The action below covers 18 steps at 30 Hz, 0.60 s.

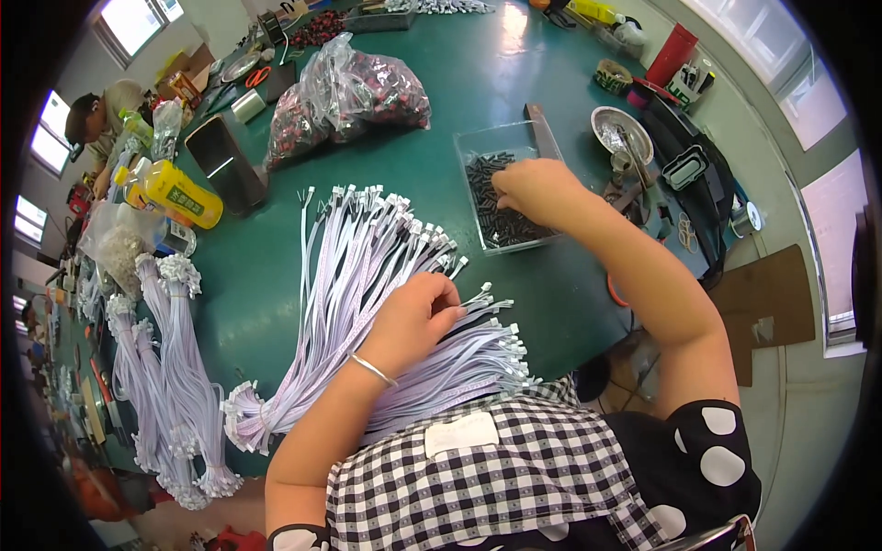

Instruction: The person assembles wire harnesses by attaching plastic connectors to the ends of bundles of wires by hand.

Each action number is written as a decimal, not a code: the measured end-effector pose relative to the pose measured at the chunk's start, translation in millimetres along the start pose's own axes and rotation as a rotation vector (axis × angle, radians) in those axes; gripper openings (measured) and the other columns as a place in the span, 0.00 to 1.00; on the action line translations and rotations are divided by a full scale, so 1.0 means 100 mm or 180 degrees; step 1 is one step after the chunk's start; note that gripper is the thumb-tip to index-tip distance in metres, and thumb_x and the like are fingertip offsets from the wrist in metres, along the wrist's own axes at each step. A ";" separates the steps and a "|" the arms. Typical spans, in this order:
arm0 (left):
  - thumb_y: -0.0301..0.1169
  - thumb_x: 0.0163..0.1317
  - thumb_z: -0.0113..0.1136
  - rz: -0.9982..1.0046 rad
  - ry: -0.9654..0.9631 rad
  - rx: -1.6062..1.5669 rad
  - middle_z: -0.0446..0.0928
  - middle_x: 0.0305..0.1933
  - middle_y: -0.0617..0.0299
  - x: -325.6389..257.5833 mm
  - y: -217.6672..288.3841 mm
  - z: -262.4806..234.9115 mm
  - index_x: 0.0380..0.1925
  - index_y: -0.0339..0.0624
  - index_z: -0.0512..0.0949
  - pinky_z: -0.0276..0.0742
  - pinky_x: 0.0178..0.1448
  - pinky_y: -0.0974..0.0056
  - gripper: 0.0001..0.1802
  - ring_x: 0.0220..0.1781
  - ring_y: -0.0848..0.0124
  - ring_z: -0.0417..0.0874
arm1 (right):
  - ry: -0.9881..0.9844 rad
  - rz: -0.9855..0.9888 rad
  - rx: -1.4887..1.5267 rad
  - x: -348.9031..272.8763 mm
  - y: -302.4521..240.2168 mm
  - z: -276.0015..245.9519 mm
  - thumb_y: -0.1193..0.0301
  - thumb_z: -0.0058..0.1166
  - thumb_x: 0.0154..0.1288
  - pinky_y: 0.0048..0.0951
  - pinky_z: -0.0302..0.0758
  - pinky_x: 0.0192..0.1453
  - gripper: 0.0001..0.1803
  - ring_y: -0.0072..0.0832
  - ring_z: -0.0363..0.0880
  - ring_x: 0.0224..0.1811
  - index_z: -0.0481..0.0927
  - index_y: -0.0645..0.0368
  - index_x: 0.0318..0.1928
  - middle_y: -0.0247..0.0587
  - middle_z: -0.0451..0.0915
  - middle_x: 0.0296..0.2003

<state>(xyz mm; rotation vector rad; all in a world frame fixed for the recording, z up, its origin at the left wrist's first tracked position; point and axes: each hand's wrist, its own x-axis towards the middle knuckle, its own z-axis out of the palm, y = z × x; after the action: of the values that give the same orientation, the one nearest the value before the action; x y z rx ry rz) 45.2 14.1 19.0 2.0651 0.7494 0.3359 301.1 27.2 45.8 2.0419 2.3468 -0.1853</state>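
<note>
A wide fan of white cables (344,266) with small white connectors lies across the near part of the table, tied together at its lower left end. Over its middle is my left hand (413,321), closed in a pinch, with cable ends coming out right at the thumb and fingertip. To the right stands a clear plastic box (496,138) holding many short black tube pieces (487,197). My right hand (542,193) reaches into that box, its fingertips pressed together among the pieces. Whatever sits between those fingertips is too small to make out.
Tied cable bundles (170,367) lie at the left, near bottles (184,195) and a dark phone (225,165). A plastic bag of red and black parts (358,96) sits farther back. A metal bowl (623,133) and black bag (694,174) are at right. Another person (110,115) is at far left.
</note>
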 end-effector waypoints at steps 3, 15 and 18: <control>0.23 0.61 0.55 -0.0360 -0.0197 -0.1175 0.73 0.33 0.68 -0.01 -0.07 0.08 0.39 0.37 0.72 0.69 0.37 0.75 0.07 0.33 0.82 0.71 | 0.0104 -0.0098 0.0038 -0.05 0.00 0.10 0.67 0.54 0.58 0.41 0.75 0.41 0.07 0.44 0.78 0.39 0.77 0.56 0.34 0.45 0.78 0.33; 0.28 0.63 0.56 -0.0330 0.0094 -0.1922 0.72 0.32 0.70 -0.23 0.06 0.10 0.41 0.38 0.76 0.67 0.37 0.77 0.08 0.32 0.84 0.70 | 0.0418 -0.0413 0.0908 -0.23 -0.04 0.09 0.73 0.54 0.56 0.39 0.72 0.42 0.05 0.43 0.76 0.39 0.75 0.59 0.33 0.45 0.75 0.32; 0.26 0.63 0.56 -0.0259 0.0115 -0.1795 0.75 0.33 0.68 -0.25 0.06 0.08 0.41 0.36 0.76 0.70 0.38 0.76 0.08 0.33 0.82 0.72 | 0.0911 -0.0323 0.1459 -0.37 -0.11 -0.01 0.74 0.55 0.56 0.37 0.72 0.40 0.05 0.42 0.76 0.36 0.75 0.61 0.32 0.44 0.75 0.31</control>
<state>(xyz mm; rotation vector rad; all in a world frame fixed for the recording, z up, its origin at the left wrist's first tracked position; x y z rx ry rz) 31.8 -9.8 20.8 1.4979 0.6651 0.4782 295.6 -10.7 51.2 2.2671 2.7988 -0.5089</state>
